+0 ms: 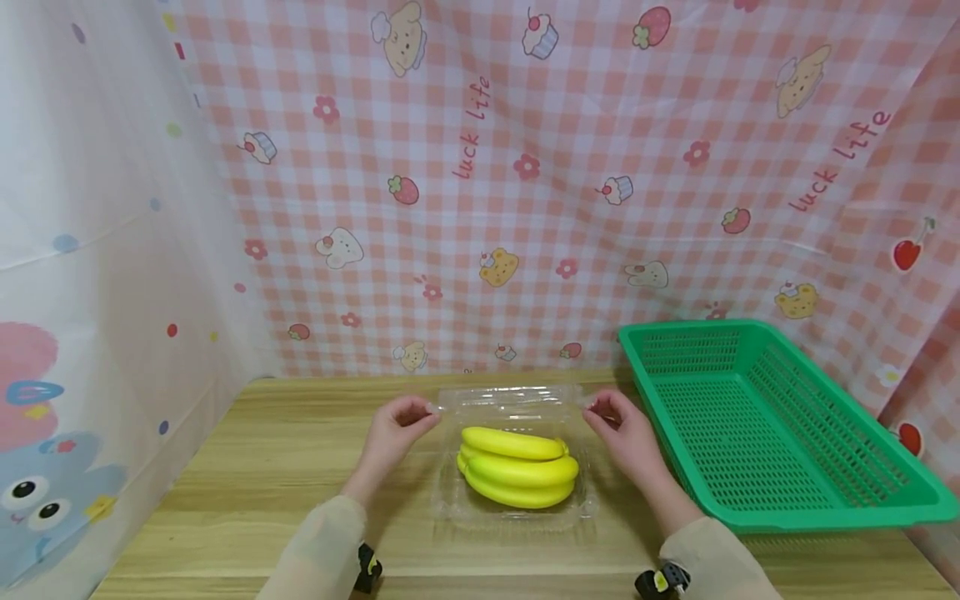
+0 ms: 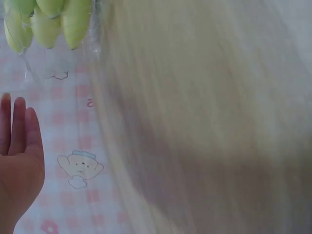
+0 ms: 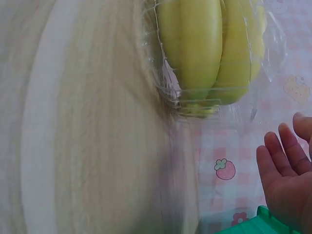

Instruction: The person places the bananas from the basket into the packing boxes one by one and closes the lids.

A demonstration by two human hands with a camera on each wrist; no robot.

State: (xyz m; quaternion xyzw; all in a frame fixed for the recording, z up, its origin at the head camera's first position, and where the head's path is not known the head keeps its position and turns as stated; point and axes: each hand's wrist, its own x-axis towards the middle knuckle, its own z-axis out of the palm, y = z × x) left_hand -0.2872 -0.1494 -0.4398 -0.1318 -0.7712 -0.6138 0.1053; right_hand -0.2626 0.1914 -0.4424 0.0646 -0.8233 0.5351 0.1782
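Observation:
A clear plastic clamshell box [image 1: 450,504] stands on the table with a bunch of yellow bananas [image 1: 517,471] in it. Its transparent lid [image 1: 510,396] is raised at the far side. My left hand [image 1: 399,425] pinches the lid's left corner between thumb and index finger. At the opposite corner, my right hand [image 1: 621,425] pinches the lid the same way. Both wrist views show the other fingers loosely extended, and part of each pinch falls outside the picture. In the right wrist view, the bananas [image 3: 200,48] show through the box wall.
On the right of the wooden table [image 1: 285,467] stands a green plastic basket [image 1: 712,500], close beside my right forearm. A pink checked cloth [image 1: 450,317] hangs behind the table. A white patterned curtain [image 1: 150,275] hangs on the left.

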